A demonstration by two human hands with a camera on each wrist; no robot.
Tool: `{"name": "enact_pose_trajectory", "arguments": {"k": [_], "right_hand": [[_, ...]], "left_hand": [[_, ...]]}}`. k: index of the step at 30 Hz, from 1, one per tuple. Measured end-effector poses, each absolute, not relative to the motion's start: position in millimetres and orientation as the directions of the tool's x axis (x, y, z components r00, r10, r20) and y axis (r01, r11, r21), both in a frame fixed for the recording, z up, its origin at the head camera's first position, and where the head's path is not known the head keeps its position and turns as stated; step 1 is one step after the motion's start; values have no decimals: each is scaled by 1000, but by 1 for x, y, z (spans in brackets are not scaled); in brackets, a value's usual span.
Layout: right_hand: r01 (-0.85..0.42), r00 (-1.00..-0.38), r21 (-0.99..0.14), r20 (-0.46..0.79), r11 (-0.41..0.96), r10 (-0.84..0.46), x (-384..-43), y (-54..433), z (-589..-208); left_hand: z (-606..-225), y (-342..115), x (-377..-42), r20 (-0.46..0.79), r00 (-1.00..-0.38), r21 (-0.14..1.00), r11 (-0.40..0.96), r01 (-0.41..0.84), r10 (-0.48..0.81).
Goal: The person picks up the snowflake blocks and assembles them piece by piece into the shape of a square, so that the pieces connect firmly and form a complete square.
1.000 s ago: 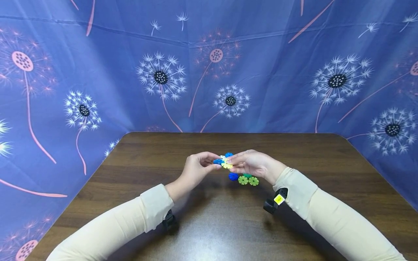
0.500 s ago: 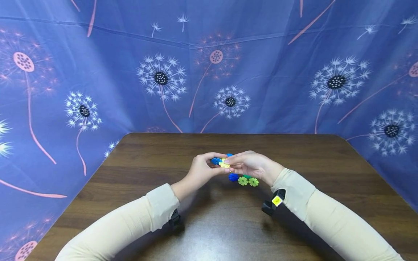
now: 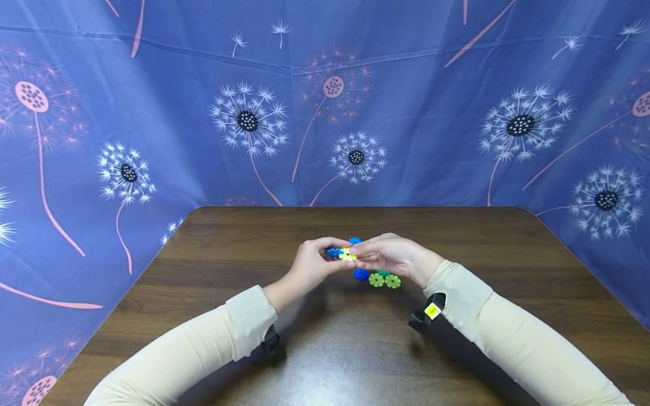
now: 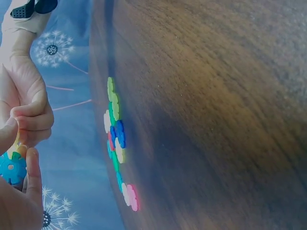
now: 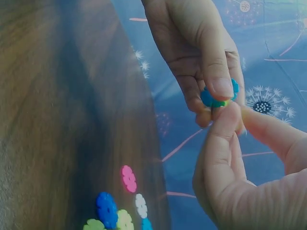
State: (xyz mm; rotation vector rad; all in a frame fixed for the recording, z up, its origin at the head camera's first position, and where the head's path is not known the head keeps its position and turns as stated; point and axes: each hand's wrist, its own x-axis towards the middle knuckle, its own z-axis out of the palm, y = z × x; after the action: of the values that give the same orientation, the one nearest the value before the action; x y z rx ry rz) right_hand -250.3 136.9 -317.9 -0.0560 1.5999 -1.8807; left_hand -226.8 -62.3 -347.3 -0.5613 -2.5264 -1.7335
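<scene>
In front of me my left hand [image 3: 308,266] grips a blue notched plastic disc [image 3: 333,253] between thumb and fingers. A yellow notched disc [image 3: 347,255] meets its right side, pinched by the fingertips of my right hand [image 3: 398,258]. The left thumb reaches below the yellow disc. Both hands are raised above the table. Seen from the left wrist, the blue disc [image 4: 12,167] has a bit of green and yellow at its edge. The right wrist view shows the left thumb pressed on the blue disc [image 5: 209,98], with the right fingertips covering most of the yellow one.
More notched discs lie on the brown table [image 3: 304,349] beneath the hands: a dark blue disc [image 3: 361,274], light green discs [image 3: 376,280], and a lighter blue disc [image 3: 355,241] behind. A pink disc [image 4: 133,197] ends the row. A dandelion-print cloth [image 3: 426,113] hangs behind the table.
My left hand has moved slightly right, its thumb now under the yellow disc. The blue and yellow discs have shifted a little left and tilted. The right hand stays nearly in place.
</scene>
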Motion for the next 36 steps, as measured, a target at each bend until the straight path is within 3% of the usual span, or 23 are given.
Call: {"name": "enact_pose_trajectory", "arguments": {"k": [23,36], "right_hand": [[196,-884,-971,-236,138,-403,-269,171,-314],[163,-897,-952,-252,259,-363,-288,198,-331]], "left_hand": [[-350,-65,-227,159,-957,932,283,226,242],[-353,-68,-226,153,-965,919,328,218,213]]}}
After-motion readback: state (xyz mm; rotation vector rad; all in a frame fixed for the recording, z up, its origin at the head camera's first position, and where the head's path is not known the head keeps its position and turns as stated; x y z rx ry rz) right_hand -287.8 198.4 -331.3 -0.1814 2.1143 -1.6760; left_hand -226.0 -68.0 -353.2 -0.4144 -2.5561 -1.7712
